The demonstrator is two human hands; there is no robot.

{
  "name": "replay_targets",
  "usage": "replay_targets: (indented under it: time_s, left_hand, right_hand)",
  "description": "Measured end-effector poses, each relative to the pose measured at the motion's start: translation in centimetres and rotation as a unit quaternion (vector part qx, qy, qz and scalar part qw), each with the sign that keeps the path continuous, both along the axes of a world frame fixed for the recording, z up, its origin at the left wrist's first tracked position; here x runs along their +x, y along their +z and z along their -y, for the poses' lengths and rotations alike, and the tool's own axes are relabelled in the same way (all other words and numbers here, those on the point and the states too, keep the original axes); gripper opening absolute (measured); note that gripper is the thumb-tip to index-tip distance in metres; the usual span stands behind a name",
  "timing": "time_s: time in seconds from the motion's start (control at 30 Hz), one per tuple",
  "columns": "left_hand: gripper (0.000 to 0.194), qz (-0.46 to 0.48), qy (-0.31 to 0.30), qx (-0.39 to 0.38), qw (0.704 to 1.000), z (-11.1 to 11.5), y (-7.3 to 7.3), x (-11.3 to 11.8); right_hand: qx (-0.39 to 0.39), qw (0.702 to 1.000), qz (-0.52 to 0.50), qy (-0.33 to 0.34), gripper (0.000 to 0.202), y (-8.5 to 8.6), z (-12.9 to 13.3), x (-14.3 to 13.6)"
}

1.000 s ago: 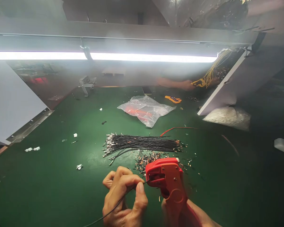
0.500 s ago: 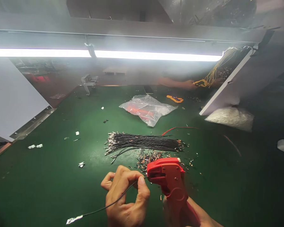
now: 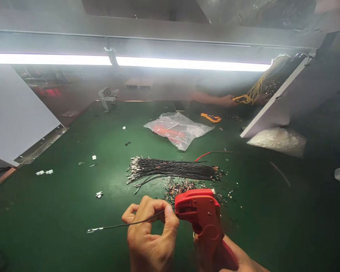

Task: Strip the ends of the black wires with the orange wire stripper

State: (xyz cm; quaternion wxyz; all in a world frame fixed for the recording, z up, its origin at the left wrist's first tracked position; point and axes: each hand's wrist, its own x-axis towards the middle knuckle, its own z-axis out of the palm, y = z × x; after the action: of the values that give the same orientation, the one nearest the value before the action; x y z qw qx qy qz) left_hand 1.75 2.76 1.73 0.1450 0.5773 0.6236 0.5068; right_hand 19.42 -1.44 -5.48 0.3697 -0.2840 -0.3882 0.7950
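Observation:
Between thumb and forefinger, my left hand (image 3: 152,230) pinches a thin black wire (image 3: 130,223). The wire trails left and ends in a shiny metal terminal (image 3: 95,230). My right hand (image 3: 229,251) is wrapped round the handle of red wire strippers (image 3: 200,211). The jaws of the strippers are right beside my left fingertips; whether the wire's end sits inside them is hidden. Just beyond lies a heap of black and copper-coloured wire scraps (image 3: 180,187). Behind that, a bundle of black wires (image 3: 175,169) lies crosswise, terminals at its left end.
A clear plastic bag (image 3: 180,130) with something red inside lies farther back, near a yellow-orange tool (image 3: 211,118). White connectors (image 3: 99,194) are scattered at left. Another bag (image 3: 277,141) rests at right. Across the table, another person's hand (image 3: 228,100) holds a yellow tool (image 3: 241,99).
The wire's terminal end has swung upward and slightly right. My left fingertips are a little closer to the stripper jaws. The strippers have barely moved.

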Motion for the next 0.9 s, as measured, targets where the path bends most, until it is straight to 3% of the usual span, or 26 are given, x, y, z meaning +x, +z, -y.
replay_targets:
  time_s: [0.23,0.37,0.53,0.67,0.9]
  left_hand:
    - [0.021,-0.005,-0.018,0.043,0.999,-0.2,-0.4,-0.3]
    - [0.019,-0.013,-0.039,0.074,0.996,-0.1,-0.7,-0.5]
    - [0.019,-0.009,-0.061,0.099,0.993,0.0,-0.6,-0.4]
    - [0.019,-0.016,-0.051,0.097,0.994,-0.1,-0.4,-0.4]
    - [0.021,-0.019,-0.049,0.079,0.995,0.1,-0.5,-0.3]
  right_hand:
    - [0.01,1.0,0.024,-0.011,0.052,0.0,-0.2,0.1]
    - [0.043,0.999,-0.029,0.012,0.048,-0.2,-0.2,0.1]
    - [0.06,0.998,0.018,0.009,0.044,0.7,-0.4,0.3]
    - [0.104,0.994,-0.002,0.04,0.047,0.5,-0.7,0.7]
    - [0.049,0.998,0.044,0.021,0.048,-1.0,-0.2,1.5]
